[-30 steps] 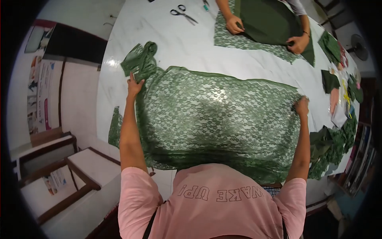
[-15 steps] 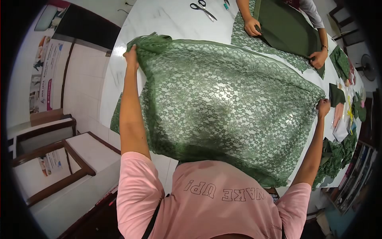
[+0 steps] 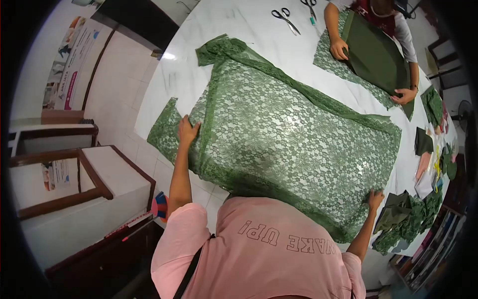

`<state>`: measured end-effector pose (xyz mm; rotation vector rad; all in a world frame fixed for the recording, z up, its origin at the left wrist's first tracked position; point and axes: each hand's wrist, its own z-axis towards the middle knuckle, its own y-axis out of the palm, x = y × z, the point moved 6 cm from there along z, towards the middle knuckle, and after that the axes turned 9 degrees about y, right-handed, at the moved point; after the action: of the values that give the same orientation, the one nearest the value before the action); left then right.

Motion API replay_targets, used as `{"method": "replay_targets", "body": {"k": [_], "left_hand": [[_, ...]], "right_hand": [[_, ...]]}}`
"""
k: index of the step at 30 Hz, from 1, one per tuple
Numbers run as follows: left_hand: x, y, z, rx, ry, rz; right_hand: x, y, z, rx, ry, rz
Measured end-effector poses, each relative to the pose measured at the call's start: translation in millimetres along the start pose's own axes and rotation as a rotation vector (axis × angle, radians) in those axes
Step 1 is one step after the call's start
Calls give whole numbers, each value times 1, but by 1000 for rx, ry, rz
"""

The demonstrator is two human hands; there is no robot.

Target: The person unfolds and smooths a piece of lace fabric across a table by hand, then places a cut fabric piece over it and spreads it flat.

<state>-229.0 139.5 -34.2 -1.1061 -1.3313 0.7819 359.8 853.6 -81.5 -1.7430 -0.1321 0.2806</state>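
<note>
The left hand [image 3: 188,132] has left the green lace's [image 3: 289,144] far corner and now rests, thumb apart, on its left edge; the right hand [image 3: 376,199] has likewise come back, to the near-right side (pinching or merely touching, I can't quite tell). Beyond both hands, the far border [image 3: 303,87], stretched between them moments ago, lies rumpled.
</note>
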Motion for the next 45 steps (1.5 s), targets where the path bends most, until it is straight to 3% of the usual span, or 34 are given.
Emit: {"method": "replay_targets", "body": {"k": [3,5,6,9,11,13,15,16,18,20,21,22,24,28,32,33,35,36,37,38,39,42,45], "left_hand": [[-27,-10,-25,70,-51,163],[-40,-19,-42,100,-85,245],[-39,-19,-43,15,-83,191],[-38,-19,-28,-158,-65,76],[-35,-30,0,-93,123,220],[-25,-68,27,75,39,197],[-17,-108,50,84,-195,-86],[-8,-129,56,184,-183,-104],[-9,-140,69,287,-170,-129],[-27,-124,83,364,-111,-511],[-36,-117,87,402,-79,-700],[-34,-113,80,407,-79,-702],[-14,-100,52,396,-7,-302],[-24,-23,16,144,34,-245],[-14,9,-35,112,102,-183],[-12,12,-45,181,184,-91],[6,16,-63,200,308,55],[16,10,-71,156,357,114],[26,6,-84,230,437,160],[26,12,-89,134,385,168],[32,14,-96,37,295,236],[44,30,-97,-112,283,297],[49,43,-57,-144,320,272]], "right_hand": [[53,17,-12,-102,75,74],[44,3,-37,-79,125,4],[38,-9,-49,-45,200,-66],[32,1,-39,-71,104,27],[28,-5,-21,-80,14,89],[37,-23,31,-17,38,162],[34,-55,62,180,104,245],[23,-85,68,324,97,271],[9,-114,72,309,151,400],[4,-128,75,265,264,655],[0,-129,74,266,258,657],[-1,-125,74,254,235,563],[16,-102,82,231,196,370],[34,-36,57,118,-30,207],[39,4,-6,-114,-99,309],[42,11,-17,-120,-41,190],[10,-3,-68,-6,-13,-126],[-2,2,-88,209,-182,-119],[-16,1,-111,226,-326,-152],[-69,-35,-143,51,-89,-171],[-77,-28,-155,174,-197,-119],[-95,-1,-164,-61,-93,125],[-119,2,-147,-47,-30,29]]}}
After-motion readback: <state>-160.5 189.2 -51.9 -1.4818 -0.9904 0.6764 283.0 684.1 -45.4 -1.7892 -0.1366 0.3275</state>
